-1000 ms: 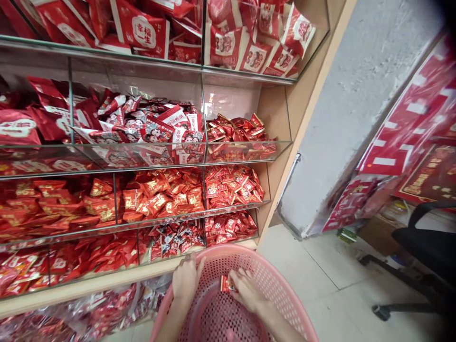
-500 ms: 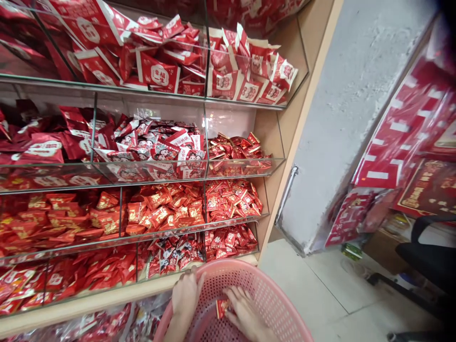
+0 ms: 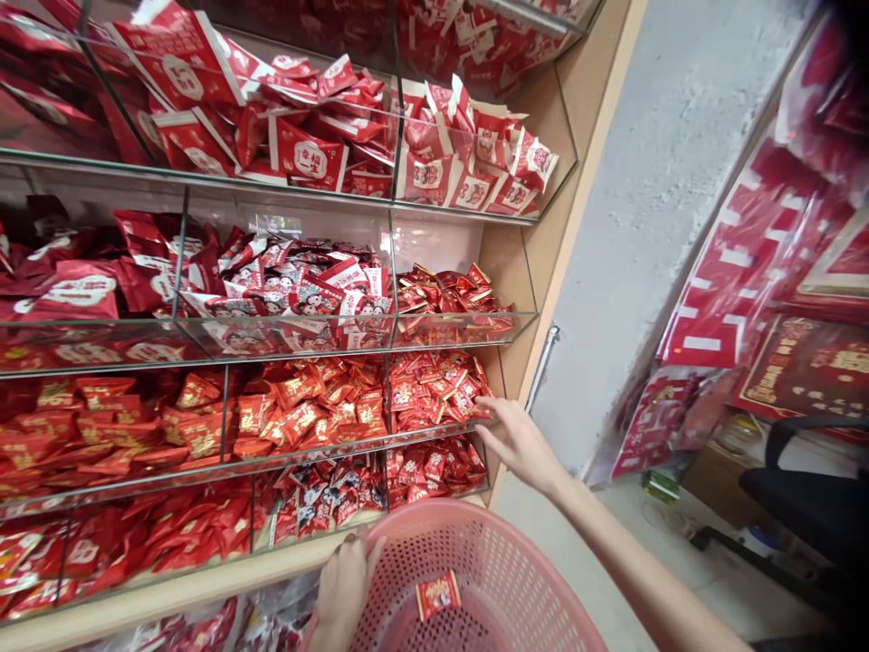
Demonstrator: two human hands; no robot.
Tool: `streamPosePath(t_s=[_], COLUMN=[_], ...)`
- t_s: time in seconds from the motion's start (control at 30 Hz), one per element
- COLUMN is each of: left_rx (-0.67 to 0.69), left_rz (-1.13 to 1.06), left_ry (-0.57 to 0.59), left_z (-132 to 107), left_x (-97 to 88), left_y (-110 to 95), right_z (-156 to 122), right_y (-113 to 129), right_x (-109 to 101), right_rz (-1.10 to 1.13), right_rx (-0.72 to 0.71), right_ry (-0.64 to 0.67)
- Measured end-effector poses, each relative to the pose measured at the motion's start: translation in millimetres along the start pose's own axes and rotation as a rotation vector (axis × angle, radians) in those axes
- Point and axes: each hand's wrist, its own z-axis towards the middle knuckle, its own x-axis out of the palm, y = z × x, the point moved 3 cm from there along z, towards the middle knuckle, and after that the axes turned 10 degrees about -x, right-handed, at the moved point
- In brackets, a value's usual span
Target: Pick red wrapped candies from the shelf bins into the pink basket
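My left hand (image 3: 345,584) is closed on the left rim of a pink perforated plastic basket (image 3: 536,580). One small red-and-gold candy packet (image 3: 438,595) lies on the basket's bottom. My right hand (image 3: 512,439) is raised beyond the basket, fingers apart and nothing in them. Its fingertips are at the front right edge of a glass-fronted compartment full of small red-and-gold packets (image 3: 434,388); whether they touch the glass I cannot tell. Just below it, another compartment holds red wrapped packets (image 3: 434,469).
Glass dividers split the shelves of red packets (image 3: 312,158) to the left. A wooden side panel (image 3: 522,362) ends the rack beside a grey wall (image 3: 652,163). A black chair (image 3: 807,489) stands on the tiled floor to the right, near hanging red bags (image 3: 720,263).
My right hand has left the inside of the basket and moved up and right to the shelf. The packet now lies loose in the basket. My left hand stays on the rim.
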Motion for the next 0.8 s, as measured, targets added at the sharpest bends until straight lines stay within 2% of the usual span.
streamPosePath(t_s=[0.13,0.33,0.6,0.8], left_rx=[0.021,0.009,-0.016,-0.008], left_rz=[0.006,0.015,0.045,0.037], left_ry=[0.026,0.026,0.070,0.053], left_z=[-0.5,-6.4,-10.7,-9.3], left_x=[-6.8,-6.9,-11.1,-8.5], left_y=[5.0,19.2,22.4,22.2], right_z=[16.4,24.9,26.4,33.8], right_y=[-21.5,-35.9,-43.4,-45.1], right_x=[2.0,14.3,16.4,14.2], right_rz=[-0.015,-0.073,-0.134,-0.072], right_rx=[0.003,0.060,0.058,0.057], right_ry=[0.103,0.257,0.335,0.358])
